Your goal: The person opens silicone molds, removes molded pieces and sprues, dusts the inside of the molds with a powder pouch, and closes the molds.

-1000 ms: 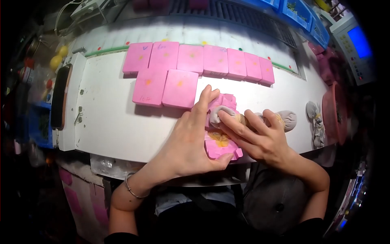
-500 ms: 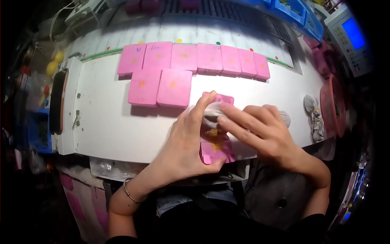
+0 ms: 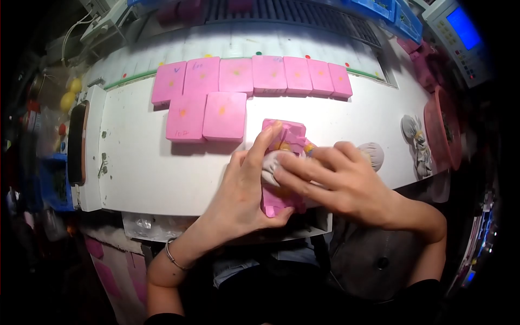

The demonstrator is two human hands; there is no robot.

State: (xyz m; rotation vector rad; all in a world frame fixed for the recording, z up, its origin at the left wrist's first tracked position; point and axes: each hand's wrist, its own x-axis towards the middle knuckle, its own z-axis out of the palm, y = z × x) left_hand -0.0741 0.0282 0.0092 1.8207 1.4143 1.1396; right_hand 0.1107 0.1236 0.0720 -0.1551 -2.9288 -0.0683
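Note:
My left hand (image 3: 244,187) is wrapped round a pink mold piece (image 3: 287,203), with its fingers along the left side and the thumb at the bottom end. Yellow marks show inside the mold's hollow. A whitish cloth pouch (image 3: 271,169) is pinched in the fingers of my right hand (image 3: 338,181) and pressed on the mold's middle. Part of the mold is hidden under both hands. Just beyond my right hand lies another greyish cloth pouch (image 3: 372,156).
Several pink blocks (image 3: 236,76) stand in a row at the back, with two more before them. A phone (image 3: 79,142) lies left. Tied grey cloth bundles (image 3: 416,143) and a pink basket (image 3: 443,130) are right, below a device with a blue screen (image 3: 463,28).
The pouch in my right hand has moved down and left over the mold, uncovering more of its upper part. The whole view has shifted slightly.

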